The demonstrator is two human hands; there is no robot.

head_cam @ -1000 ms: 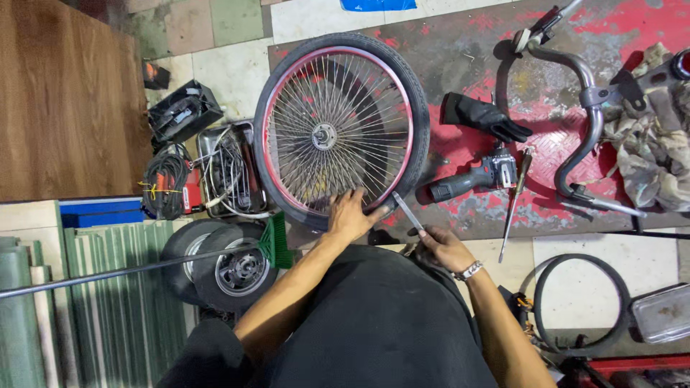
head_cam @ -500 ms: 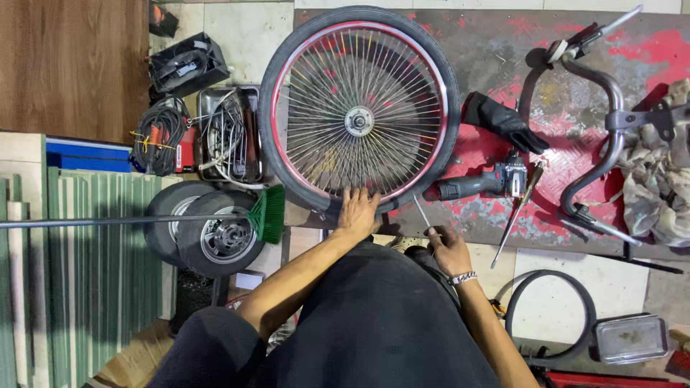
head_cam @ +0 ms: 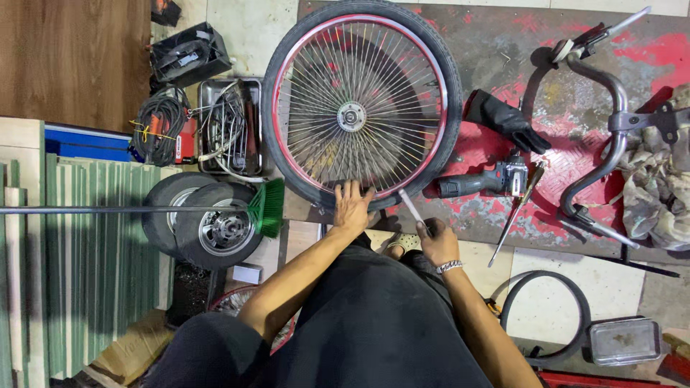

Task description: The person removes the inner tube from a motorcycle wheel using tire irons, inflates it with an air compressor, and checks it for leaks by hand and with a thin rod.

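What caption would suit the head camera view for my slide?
Left hand pressing a spoked bicycle wheel's tyre while the right hand works a slim metal tool at the rim.

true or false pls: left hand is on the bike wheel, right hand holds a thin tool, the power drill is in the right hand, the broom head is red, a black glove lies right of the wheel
1. The left hand rests on the bike wheel: true, at its near edge.
2. The right hand holds a thin tool: true.
3. The power drill is in the right hand: false, it lies on the floor mat.
4. The broom head is red: false, it is green.
5. A black glove lies right of the wheel: true.
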